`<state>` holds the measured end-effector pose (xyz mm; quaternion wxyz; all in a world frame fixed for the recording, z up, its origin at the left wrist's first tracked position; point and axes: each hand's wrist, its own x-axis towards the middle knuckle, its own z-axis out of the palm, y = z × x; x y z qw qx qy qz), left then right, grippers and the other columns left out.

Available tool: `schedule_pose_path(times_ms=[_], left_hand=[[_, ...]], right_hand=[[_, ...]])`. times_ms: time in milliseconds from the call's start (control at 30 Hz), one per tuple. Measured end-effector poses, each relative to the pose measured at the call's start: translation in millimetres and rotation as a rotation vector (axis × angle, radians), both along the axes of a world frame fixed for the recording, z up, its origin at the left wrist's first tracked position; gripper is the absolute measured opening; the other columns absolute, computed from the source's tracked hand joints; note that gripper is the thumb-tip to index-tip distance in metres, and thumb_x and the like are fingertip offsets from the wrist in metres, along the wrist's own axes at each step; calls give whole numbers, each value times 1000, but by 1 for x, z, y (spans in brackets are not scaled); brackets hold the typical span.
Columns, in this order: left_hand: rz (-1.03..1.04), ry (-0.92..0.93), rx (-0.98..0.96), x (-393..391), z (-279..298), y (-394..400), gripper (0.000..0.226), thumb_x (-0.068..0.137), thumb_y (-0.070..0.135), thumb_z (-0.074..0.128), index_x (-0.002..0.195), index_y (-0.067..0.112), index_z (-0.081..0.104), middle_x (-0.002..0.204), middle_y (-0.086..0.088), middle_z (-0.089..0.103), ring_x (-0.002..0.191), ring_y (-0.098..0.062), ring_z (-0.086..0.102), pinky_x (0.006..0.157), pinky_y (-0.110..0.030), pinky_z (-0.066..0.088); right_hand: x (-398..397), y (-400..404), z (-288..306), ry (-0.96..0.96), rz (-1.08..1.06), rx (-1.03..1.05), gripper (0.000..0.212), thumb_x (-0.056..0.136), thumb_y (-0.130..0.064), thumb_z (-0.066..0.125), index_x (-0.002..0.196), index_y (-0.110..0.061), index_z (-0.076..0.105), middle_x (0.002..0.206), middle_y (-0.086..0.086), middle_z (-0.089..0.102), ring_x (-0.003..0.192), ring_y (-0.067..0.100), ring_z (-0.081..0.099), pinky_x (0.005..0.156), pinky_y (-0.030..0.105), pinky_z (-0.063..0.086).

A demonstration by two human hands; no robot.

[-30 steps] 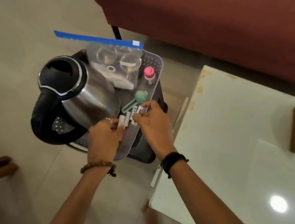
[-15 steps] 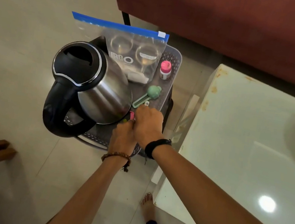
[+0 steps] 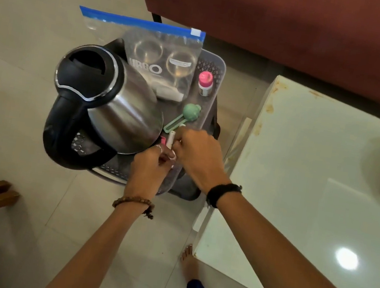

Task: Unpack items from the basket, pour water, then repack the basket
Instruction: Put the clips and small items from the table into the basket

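Tiled floor, grey basket (image 3: pixel 218 64) on dark stand left of white table (image 3: pixel 302 187). Both hands meet over basket's near right corner: left hand (image 3: pixel 148 170) and right hand (image 3: pixel 198 154) pinch small white sticks (image 3: pixel 170 140). Left of grip: steel kettle (image 3: pixel 114 106). Farther: green scoop (image 3: pixel 186 115), pink-capped bottle (image 3: pixel 205 83), zip bag (image 3: pixel 158 55).

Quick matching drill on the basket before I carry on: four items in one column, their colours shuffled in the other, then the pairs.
Things:
1. kettle body
2. small bottle cap
3. zip bag seal strip
4. scoop-like tool

Colours:
A. blue
B. pale green
C. shiny steel
D. pink

Pairs: 1-C, 2-D, 3-A, 4-B
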<state>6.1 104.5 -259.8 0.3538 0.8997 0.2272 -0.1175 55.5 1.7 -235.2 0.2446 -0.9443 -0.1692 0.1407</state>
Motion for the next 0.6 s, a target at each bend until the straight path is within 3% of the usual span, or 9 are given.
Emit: schedule_pose_path(times_ms=[100,200,267,400,500,600], left_hand=[[-39,-242,-6,-11,24,-28,7,82,9,64,88,7,67,83,-5,67,72,-12,57,62,-3,38],[-168,-379,-20,-25,41,-74,8,79,4,67,86,6,67,79,3,61,67,-2,56,67,5,38],[-230,-353,-96,-35,42,-117,7,80,2,65,86,6,66,78,3,61,70,5,55,69,4,39],[-364,-243,-206,-62,29,-219,11,82,3,63,85,13,65,81,5,63,72,0,58,71,0,42],[-464,-181,-233,-88,20,-304,20,84,6,61,81,26,59,79,11,62,73,1,60,69,0,43],[-576,-122,-202,-119,12,-397,17,84,9,60,79,25,60,75,13,61,70,1,59,67,-2,43]], right_hand=[[-17,-43,9,-3,-98,134,14,89,-21,50,89,-9,57,78,8,66,67,26,60,54,29,39],[-40,-100,14,40,-229,184,12,88,-25,53,90,-15,60,80,3,69,67,21,60,53,26,40],[-60,-149,14,93,-321,202,11,87,-26,54,90,-18,61,81,0,70,60,14,54,51,21,36],[-104,-260,5,169,-498,198,9,86,-26,54,90,-22,61,77,-5,69,47,2,44,54,24,38],[-143,-348,-3,185,-592,151,10,87,-25,53,92,-20,61,76,-5,69,55,9,54,57,28,44],[-182,-439,-6,193,-663,107,12,89,-23,51,94,-18,60,76,-2,70,66,17,63,60,31,50]])
